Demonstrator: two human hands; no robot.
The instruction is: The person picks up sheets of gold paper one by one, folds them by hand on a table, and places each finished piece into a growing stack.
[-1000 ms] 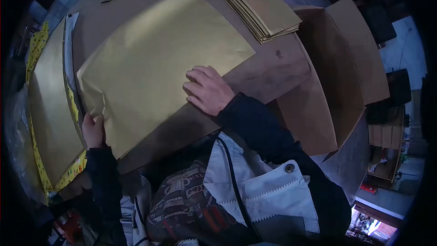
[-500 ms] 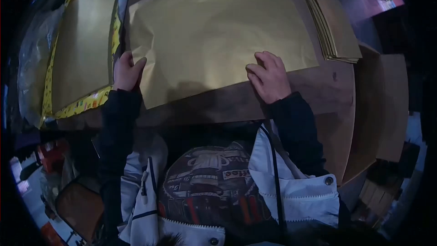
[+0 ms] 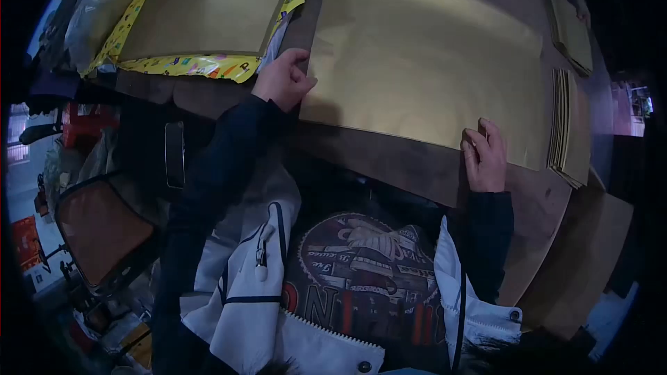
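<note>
A large gold paper sheet (image 3: 424, 62) lies flat on the brown table (image 3: 410, 167) — the left hand (image 3: 283, 80) pinches its near-left corner, the right hand (image 3: 484, 158) presses flat, fingers spread, on its near-right edge.

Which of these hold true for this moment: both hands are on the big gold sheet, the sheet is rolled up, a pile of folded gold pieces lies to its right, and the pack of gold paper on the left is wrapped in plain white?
1. Both hands touch the gold sheet. True: left hand at its left corner, right hand at its near edge.
2. The sheet is rolled up. False: it lies flat on the table.
3. A pile of folded gold pieces lies right of the sheet. True.
4. The gold paper pack has plain white wrapping. False: yellow patterned wrapping.
</note>
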